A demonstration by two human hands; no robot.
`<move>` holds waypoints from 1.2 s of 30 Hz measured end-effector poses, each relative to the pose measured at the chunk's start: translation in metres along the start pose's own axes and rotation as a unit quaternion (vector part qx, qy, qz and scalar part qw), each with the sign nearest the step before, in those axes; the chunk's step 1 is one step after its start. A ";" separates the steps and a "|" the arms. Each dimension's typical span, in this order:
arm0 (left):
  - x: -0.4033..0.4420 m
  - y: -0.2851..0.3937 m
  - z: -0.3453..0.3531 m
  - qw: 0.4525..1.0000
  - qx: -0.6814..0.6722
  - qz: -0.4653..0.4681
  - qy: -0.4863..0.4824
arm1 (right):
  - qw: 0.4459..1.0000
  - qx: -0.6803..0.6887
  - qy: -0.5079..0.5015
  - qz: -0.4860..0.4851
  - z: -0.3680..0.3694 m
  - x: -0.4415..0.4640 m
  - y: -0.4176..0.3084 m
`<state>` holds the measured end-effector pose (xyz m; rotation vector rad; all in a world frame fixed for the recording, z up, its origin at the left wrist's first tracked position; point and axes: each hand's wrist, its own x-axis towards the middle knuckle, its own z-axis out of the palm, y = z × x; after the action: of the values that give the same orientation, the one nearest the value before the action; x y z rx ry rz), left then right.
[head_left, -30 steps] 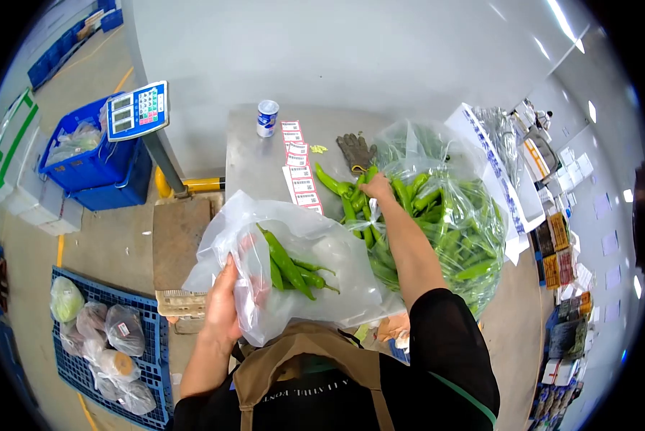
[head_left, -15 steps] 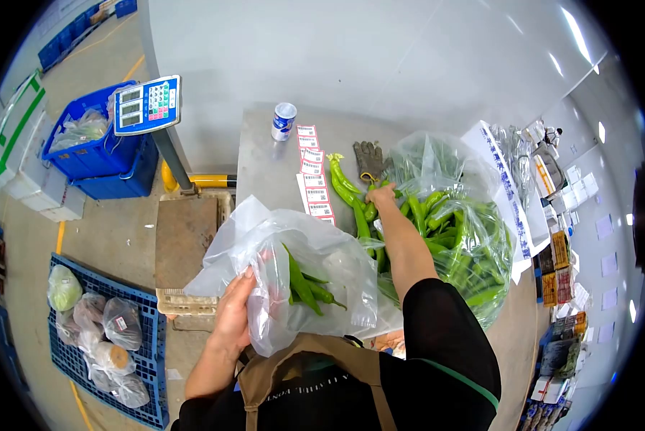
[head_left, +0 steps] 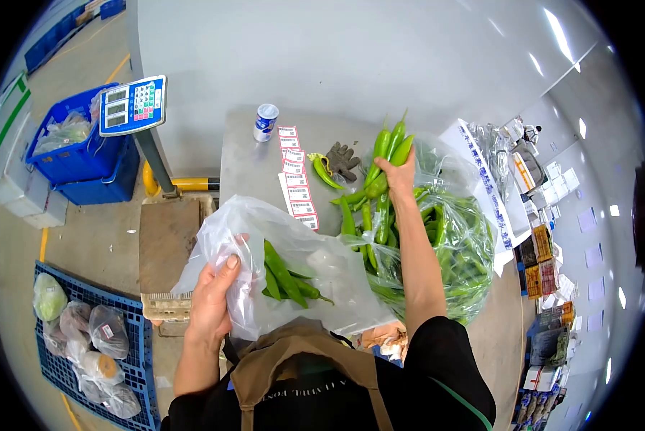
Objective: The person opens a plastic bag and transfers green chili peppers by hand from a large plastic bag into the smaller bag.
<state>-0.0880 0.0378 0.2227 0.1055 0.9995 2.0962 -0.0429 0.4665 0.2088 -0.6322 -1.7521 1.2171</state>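
My left hand (head_left: 213,293) grips the edge of a translucent plastic bag (head_left: 337,305), whose mouth is spread open. Several green peppers (head_left: 286,276) lie in that bag. Raised above the table, my right hand (head_left: 398,172) is closed round a few long green peppers (head_left: 388,147). Below it, more peppers spill from a large clear bag (head_left: 462,269) full of them. One pepper (head_left: 325,172) lies apart, beside a dark glove (head_left: 342,161). Strips of printed labels (head_left: 297,185) lie left of the glove.
A can (head_left: 266,123) stands at the table's back left. Further left are a scale display (head_left: 133,105) on a post, blue crates (head_left: 85,154) and a blue pallet (head_left: 139,345) with bagged produce. A white box (head_left: 488,187) stands at the right.
My right hand has risen from the pile with peppers in its grasp. My left hand still holds the bag. The head view has shifted slightly.
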 end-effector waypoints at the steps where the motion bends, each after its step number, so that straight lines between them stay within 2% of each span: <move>1: 0.000 0.001 0.001 1.000 -0.002 -0.003 0.007 | 1.000 0.012 0.006 -0.004 0.001 -0.003 -0.019; 3: 0.002 0.002 0.003 1.000 -0.007 -0.008 0.026 | 0.999 0.034 0.029 -0.008 0.003 -0.012 -0.061; 7: 0.008 0.003 0.002 0.998 -0.063 -0.019 0.007 | 0.991 0.114 0.013 -0.074 -0.007 -0.027 -0.128; 11: 0.012 0.003 0.001 0.998 -0.061 -0.024 -0.012 | 0.975 0.186 -0.005 -0.124 -0.009 -0.060 -0.200; 14: 0.014 0.000 0.003 0.997 -0.065 -0.025 -0.015 | 0.931 0.301 -0.138 -0.154 -0.007 -0.077 -0.228; 17: 0.014 -0.002 0.008 0.998 -0.066 -0.023 -0.004 | 0.943 0.227 -0.128 -0.205 0.014 -0.111 -0.221; 19: 0.010 0.001 0.007 0.997 -0.073 -0.017 -0.007 | 0.961 0.123 -0.179 -0.173 0.029 -0.140 -0.190; 20: 0.009 0.003 0.007 0.997 -0.078 -0.015 -0.009 | 0.960 -0.101 -0.209 -0.158 0.029 -0.160 -0.175; 21: 0.007 0.008 0.012 0.996 -0.092 0.000 0.009 | 0.956 -0.068 -0.262 -0.111 0.048 -0.180 -0.163; 22: 0.007 0.008 -0.001 0.993 -0.110 0.014 -0.028 | 0.905 -0.128 -0.404 -0.026 0.055 -0.188 -0.142; 23: 0.006 0.010 -0.007 0.995 -0.099 0.026 -0.001 | 0.831 -0.230 -0.491 -0.127 0.056 -0.195 -0.108; 24: 0.006 0.011 -0.011 0.995 -0.085 0.039 0.027 | 0.729 -0.325 -0.561 -0.221 0.059 -0.197 -0.098; 27: 0.000 0.016 -0.004 0.997 -0.054 0.027 0.054 | 0.749 -0.170 -0.605 -0.209 0.048 -0.168 -0.096; 28: -0.001 0.012 -0.002 0.997 -0.056 0.019 0.054 | 0.798 -0.138 -0.586 -0.024 0.045 -0.149 -0.105; 29: -0.002 0.009 0.001 0.997 -0.056 0.012 0.055 | 0.817 -0.099 -0.544 0.162 0.043 -0.124 -0.110; 31: -0.005 0.002 0.002 0.997 -0.061 -0.001 0.047 | 0.877 -0.211 -0.430 0.046 0.047 -0.075 -0.073; 33: -0.007 0.001 0.007 0.998 -0.051 -0.014 0.024 | 0.761 -0.485 -0.427 -0.051 0.038 -0.037 0.014; 35: -0.009 0.001 0.009 0.998 -0.049 -0.023 0.013 | 0.651 -0.596 -0.470 0.021 0.017 -0.023 0.073; 36: -0.009 0.001 0.009 0.999 -0.046 -0.019 0.015 | 0.619 -0.627 -0.471 0.037 0.012 -0.021 0.081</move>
<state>-0.0793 0.0367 0.2313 0.0094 0.9145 2.1114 -0.0495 0.4761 0.1248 -0.8580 -3.5169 -0.0093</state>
